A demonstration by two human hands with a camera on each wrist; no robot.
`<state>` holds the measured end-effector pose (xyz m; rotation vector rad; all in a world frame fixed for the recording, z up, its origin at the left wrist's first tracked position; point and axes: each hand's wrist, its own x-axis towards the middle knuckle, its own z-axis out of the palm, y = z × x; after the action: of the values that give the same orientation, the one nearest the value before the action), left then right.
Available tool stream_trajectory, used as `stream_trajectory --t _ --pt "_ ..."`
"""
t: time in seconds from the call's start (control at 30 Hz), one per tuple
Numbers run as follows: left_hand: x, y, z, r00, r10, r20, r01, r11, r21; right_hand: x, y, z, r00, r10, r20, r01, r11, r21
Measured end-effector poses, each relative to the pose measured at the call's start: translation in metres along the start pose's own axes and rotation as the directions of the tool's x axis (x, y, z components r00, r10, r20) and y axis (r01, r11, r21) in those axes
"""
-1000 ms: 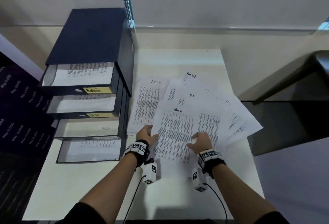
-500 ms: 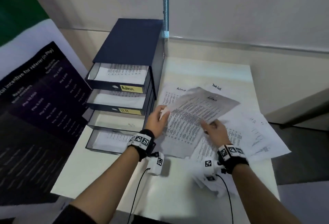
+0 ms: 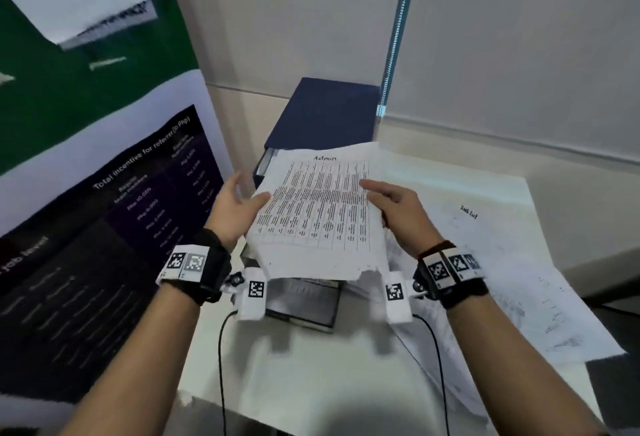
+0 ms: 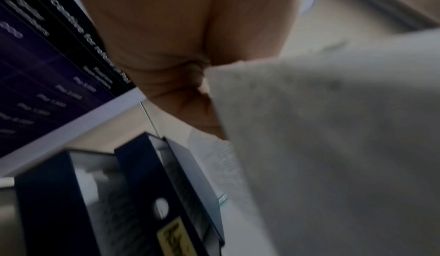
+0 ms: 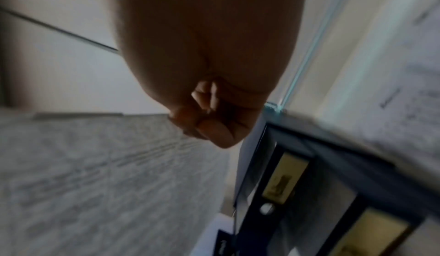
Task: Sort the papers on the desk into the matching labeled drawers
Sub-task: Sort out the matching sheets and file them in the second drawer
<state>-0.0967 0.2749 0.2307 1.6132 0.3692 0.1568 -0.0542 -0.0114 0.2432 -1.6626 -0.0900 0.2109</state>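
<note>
A printed sheet headed "Admin" (image 3: 318,214) is held in the air over the front of the dark blue drawer unit (image 3: 325,113). My left hand (image 3: 247,189) pinches its left edge with the thumb on top. My right hand (image 3: 375,200) grips its right edge, thumb on top and fingers curled underneath. The sheet hides most of the open drawers; only the lowest drawer (image 3: 304,300) shows below it. In the left wrist view the sheet (image 4: 333,147) fills the right side above a yellow drawer label (image 4: 171,235). The right wrist view shows my curled fingers (image 5: 214,124) and yellow labels (image 5: 283,179).
More loose papers (image 3: 485,245) lie spread over the right half of the white desk (image 3: 311,366). A large dark poster (image 3: 104,210) stands close against the desk's left side. A wall runs behind the drawer unit.
Both hands lifted the Admin sheet off the pile and carried it left and up, over the drawer unit. The head view swung left toward the poster.
</note>
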Motion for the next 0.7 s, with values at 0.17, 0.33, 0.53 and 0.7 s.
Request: stream_trajectory --t 0.17,0.33,0.53,0.7 --pt "0.002 0.017 -0.056 0.999 -0.015 0.029 0.016 1.000 -0.018 0.033 -0.001 0.045 0.963 0.260 0.063 -0.266 0.957 0.112" --pt "0.012 0.015 -0.071 0.973 -0.031 0.231 0.024 0.999 0.030 0.054 -0.003 0.064 0.950 0.288 -0.117 -0.280 0.956 0.085" --pt "0.047 -0.003 -0.047 0.996 0.000 0.084 0.005 0.998 -0.058 0.038 -0.010 0.062 0.882 0.398 0.252 -0.416 0.909 0.020" --pt "0.082 -0.023 -0.019 0.995 0.095 0.020 -0.097 0.964 0.249 0.065 0.000 0.061 0.930 0.361 0.067 -0.366 0.925 0.100"
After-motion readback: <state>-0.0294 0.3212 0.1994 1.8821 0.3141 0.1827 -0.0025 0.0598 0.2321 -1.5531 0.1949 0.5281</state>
